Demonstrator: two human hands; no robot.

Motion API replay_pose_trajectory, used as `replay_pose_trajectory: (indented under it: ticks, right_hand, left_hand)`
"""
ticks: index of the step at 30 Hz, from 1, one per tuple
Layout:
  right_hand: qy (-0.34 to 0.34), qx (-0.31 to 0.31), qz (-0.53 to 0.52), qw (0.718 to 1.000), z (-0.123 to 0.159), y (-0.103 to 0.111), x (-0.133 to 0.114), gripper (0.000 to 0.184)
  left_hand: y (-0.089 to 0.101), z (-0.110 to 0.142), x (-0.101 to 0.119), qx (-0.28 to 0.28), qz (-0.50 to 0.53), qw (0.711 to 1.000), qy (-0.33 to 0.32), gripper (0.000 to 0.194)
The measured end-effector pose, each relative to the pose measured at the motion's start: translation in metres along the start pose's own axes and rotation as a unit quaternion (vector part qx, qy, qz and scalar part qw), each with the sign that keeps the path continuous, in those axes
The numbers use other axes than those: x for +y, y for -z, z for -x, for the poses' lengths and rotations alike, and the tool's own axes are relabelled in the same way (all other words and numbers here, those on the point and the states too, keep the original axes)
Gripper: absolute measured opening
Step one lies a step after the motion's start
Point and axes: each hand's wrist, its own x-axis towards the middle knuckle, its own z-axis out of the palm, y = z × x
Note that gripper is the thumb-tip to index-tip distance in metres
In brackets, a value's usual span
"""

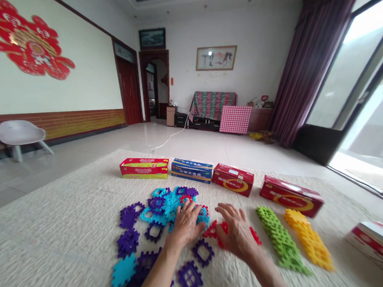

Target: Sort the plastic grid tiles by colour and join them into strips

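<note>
My left hand (pixel 185 225) lies on a heap of light-blue interlocking plastic tiles (pixel 172 204), with its fingers curled down among them. A red tile (pixel 185 199) shows just beyond those fingers. My right hand (pixel 237 232) is spread over several red tiles (pixel 212 230), and some of them stick out on both sides of it. Purple square tiles (pixel 128 242) lie scattered to the left and below my hands. A long strip of joined green tiles (pixel 280 240) and a strip of yellow tiles (pixel 308 240) lie to the right of my right hand.
Several red and blue cardboard boxes (pixel 233 180) stand in a row beyond the tiles, on a cream quilted mat (pixel 69 222). Another box (pixel 380 248) sits at the lower right. Past the mat, a tiled floor holds a white chair (pixel 22 135) and a white cable (pixel 168 138).
</note>
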Motion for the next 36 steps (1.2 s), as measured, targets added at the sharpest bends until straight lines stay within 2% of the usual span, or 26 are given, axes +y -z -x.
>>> replay_pose_trajectory:
  ticks: [3, 8, 12, 16, 20, 23, 26, 30, 33, 36]
  right_hand:
    - [0.001, -0.032, -0.015, 0.999, -0.02, -0.006, -0.01, 0.045]
    - [0.007, -0.106, -0.041, 0.994, -0.043, -0.02, -0.011, 0.048]
    - [0.045, -0.149, -0.067, 0.986, -0.052, -0.032, -0.01, 0.039]
    - [0.04, -0.148, -0.063, 0.986, -0.054, -0.038, -0.011, 0.032]
    - [0.024, -0.153, -0.061, 0.986, -0.053, -0.029, -0.005, 0.034]
    - [-0.01, -0.155, -0.035, 0.987, -0.052, -0.016, 0.009, 0.038]
    - [-0.054, -0.165, -0.004, 0.985, -0.051, -0.006, 0.03, 0.042]
    - [-0.085, -0.174, 0.013, 0.981, -0.05, -0.002, 0.047, 0.043]
    - [-0.057, -0.159, 0.004, 0.986, -0.055, -0.006, 0.037, 0.049]
    - [0.007, -0.134, -0.028, 0.991, -0.064, -0.017, 0.009, 0.047]
  left_hand:
    - [0.006, 0.0, -0.001, -0.004, 0.009, 1.0, -0.007, 0.044]
    - [0.019, -0.001, -0.009, -0.006, 0.036, 0.999, -0.019, 0.028]
    - [0.027, -0.002, -0.013, -0.02, 0.043, 0.999, -0.016, 0.027]
    - [0.028, -0.002, -0.016, -0.031, 0.05, 0.998, -0.016, 0.034]
    - [0.024, -0.001, -0.024, -0.036, 0.046, 0.998, 0.004, 0.047]
    - [0.022, 0.002, -0.034, -0.029, 0.034, 0.998, 0.038, 0.056]
    - [0.024, 0.004, -0.04, -0.048, 0.025, 0.997, 0.059, 0.057]
    - [0.03, 0.006, -0.04, -0.059, 0.013, 0.997, 0.041, 0.051]
    - [0.036, 0.006, -0.04, -0.045, 0.038, 0.998, 0.024, 0.044]
    - [0.041, 0.006, -0.046, 0.02, 0.051, 0.998, 0.024, 0.032]
